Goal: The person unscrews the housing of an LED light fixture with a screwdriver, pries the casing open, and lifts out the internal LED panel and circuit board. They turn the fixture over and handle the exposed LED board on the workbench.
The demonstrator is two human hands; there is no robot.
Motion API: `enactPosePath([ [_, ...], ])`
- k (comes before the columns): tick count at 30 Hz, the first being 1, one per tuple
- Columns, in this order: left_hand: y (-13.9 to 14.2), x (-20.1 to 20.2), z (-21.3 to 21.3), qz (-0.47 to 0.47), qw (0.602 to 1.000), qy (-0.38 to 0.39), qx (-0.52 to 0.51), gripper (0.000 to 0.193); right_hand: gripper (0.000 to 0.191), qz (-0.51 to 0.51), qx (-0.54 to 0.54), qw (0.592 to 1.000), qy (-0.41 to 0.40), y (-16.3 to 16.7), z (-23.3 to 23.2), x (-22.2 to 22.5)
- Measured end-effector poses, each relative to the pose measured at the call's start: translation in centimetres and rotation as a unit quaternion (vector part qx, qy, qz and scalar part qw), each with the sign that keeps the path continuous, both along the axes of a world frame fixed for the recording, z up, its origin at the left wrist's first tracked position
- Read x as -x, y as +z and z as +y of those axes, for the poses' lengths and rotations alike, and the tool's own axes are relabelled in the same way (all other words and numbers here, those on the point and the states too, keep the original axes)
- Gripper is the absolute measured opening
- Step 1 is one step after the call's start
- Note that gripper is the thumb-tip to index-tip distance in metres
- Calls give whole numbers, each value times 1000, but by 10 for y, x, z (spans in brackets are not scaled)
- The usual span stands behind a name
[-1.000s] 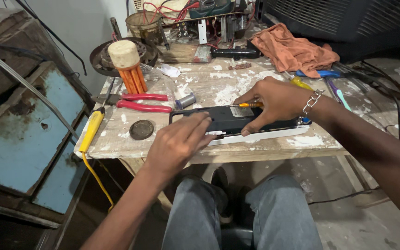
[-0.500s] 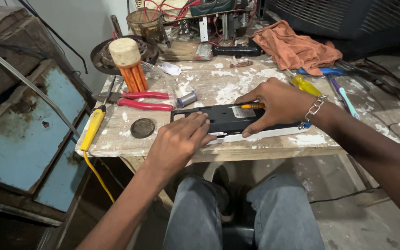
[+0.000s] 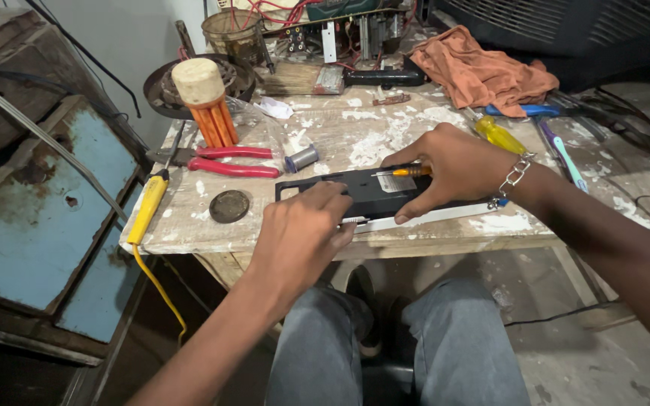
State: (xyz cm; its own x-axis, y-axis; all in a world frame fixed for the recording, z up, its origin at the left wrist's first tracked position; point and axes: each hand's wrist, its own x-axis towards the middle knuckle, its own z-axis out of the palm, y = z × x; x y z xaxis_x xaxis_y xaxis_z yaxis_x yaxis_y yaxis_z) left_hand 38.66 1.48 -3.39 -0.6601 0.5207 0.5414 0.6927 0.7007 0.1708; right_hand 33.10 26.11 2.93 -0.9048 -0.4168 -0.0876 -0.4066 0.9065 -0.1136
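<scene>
A flat black plastic device (image 3: 374,192) lies on a white strip at the front edge of a worn wooden table (image 3: 355,139). My left hand (image 3: 302,233) presses down on the device's near left edge. My right hand (image 3: 457,169), with a chain bracelet at the wrist, holds a small screwdriver with an orange handle (image 3: 408,171), its shaft lying over the top of the device.
Red-handled pliers (image 3: 227,162), a round dark disc (image 3: 229,205), a small solder spool (image 3: 302,159), a yellow-handled tool with yellow cord (image 3: 147,207), an orange rag (image 3: 483,71), a yellow screwdriver (image 3: 498,134), a brush and circuit boards crowd the table. A rusty blue panel (image 3: 31,218) stands left.
Both hands stay on the black device. The left hand has shifted slightly along its near edge; the right hand keeps the screwdriver in place.
</scene>
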Motion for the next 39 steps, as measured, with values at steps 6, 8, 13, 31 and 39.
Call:
enactPosePath([
  [6, 1, -4, 4, -20, 999, 18, -25, 30, 91, 55, 75, 993, 68, -6, 8, -2],
  [8, 1, -4, 5, -10, 999, 15, -31, 31, 88, 64, 72, 992, 81, -7, 10, -3],
  [13, 0, -2, 7, 1, 999, 17, -32, 31, 96, 72, 61, 991, 97, -9, 14, -4],
  [31, -16, -18, -3, 49, 992, -14, -111, 55, 93, 59, 55, 994, 77, -9, 11, -12],
  [39, -34, -3, -9, 43, 987, -41, -150, 55, 87, 66, 83, 989, 103, -13, 13, -8],
])
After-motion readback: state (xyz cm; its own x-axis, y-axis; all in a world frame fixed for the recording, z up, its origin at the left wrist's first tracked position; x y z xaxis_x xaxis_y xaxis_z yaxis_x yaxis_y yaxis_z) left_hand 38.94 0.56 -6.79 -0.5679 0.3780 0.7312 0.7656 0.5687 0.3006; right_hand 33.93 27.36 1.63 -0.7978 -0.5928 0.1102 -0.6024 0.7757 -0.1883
